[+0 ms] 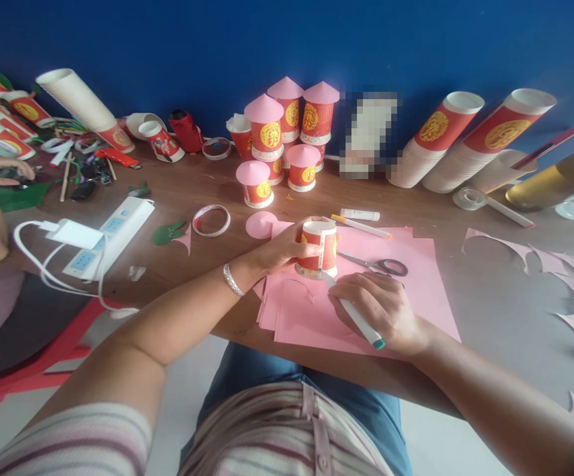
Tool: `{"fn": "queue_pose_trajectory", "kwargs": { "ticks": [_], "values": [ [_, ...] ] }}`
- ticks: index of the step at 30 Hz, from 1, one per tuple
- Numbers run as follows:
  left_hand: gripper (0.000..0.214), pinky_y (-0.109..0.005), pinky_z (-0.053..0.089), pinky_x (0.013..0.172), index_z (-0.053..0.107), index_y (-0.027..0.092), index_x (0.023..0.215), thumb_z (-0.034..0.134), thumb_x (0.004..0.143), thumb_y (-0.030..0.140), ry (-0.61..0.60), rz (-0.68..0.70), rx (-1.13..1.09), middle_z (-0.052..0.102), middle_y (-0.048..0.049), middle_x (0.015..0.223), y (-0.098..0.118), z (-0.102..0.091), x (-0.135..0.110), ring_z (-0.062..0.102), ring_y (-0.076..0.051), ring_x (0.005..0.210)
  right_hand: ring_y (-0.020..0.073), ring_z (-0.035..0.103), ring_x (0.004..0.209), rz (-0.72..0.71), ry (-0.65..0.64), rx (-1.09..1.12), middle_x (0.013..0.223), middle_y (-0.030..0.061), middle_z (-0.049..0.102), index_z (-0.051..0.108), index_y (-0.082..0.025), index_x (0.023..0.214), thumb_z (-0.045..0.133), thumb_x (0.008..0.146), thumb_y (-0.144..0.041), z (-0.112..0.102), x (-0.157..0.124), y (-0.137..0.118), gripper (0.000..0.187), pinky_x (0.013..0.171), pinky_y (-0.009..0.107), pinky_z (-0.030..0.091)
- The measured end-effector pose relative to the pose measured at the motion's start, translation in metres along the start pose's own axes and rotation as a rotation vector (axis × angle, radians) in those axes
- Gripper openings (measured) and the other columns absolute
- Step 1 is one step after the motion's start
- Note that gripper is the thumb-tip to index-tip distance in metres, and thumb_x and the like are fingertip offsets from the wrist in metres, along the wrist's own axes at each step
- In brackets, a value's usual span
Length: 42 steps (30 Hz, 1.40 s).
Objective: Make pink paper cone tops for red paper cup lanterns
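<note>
A red paper cup [330, 252] with a white rim and a gold print stands on pink paper sheets [416, 311]. Wrapped round its left side, my left hand [287, 248] steadies it. My right hand [373, 307] grips a white marker [359, 320] with a green end, its tip touching or very near the bottom of the cup. Scissors [386, 266] with dark handles lie on the sheets just behind my right hand. An orange-and-white marker [361, 227] and a white cap-like tube [360, 214] rest beyond the cup.
Cups with pink cone tops [264, 125] stand grouped at the back. Stacked cups [436, 135] lean at right, near tape [469, 198]. A power strip [111, 238] with white cables is at left. Another person's hand [6, 170] is at far left. Pink scraps [555, 261] lie right.
</note>
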<state>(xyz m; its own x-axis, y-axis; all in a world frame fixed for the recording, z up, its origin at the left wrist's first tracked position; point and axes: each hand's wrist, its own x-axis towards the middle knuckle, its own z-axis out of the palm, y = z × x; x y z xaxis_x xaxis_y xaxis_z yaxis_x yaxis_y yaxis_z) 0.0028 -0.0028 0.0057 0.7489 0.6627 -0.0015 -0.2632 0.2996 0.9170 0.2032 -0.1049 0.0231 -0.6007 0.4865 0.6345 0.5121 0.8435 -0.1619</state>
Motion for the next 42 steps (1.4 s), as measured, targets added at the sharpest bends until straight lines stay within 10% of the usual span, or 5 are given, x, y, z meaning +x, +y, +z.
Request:
{"fn": "queue_pose_trajectory", "kwargs": {
  "ticks": [42],
  "values": [
    [0.046,-0.033,0.053,0.079,0.061,0.017,0.111,0.079,0.069,0.024,0.031,-0.002,-0.038,0.069,-0.0123,0.112,-0.0013,-0.0022,-0.0013,0.066,-0.022,0.094,0.0124,0.061,0.060,0.050,0.047,-0.061,0.074,-0.0003,0.066,0.057,-0.020,0.097,0.057,0.091,-0.003,0.0043,-0.0034,-0.0016,0.018,0.054,0.026,0.046]
  ]
}}
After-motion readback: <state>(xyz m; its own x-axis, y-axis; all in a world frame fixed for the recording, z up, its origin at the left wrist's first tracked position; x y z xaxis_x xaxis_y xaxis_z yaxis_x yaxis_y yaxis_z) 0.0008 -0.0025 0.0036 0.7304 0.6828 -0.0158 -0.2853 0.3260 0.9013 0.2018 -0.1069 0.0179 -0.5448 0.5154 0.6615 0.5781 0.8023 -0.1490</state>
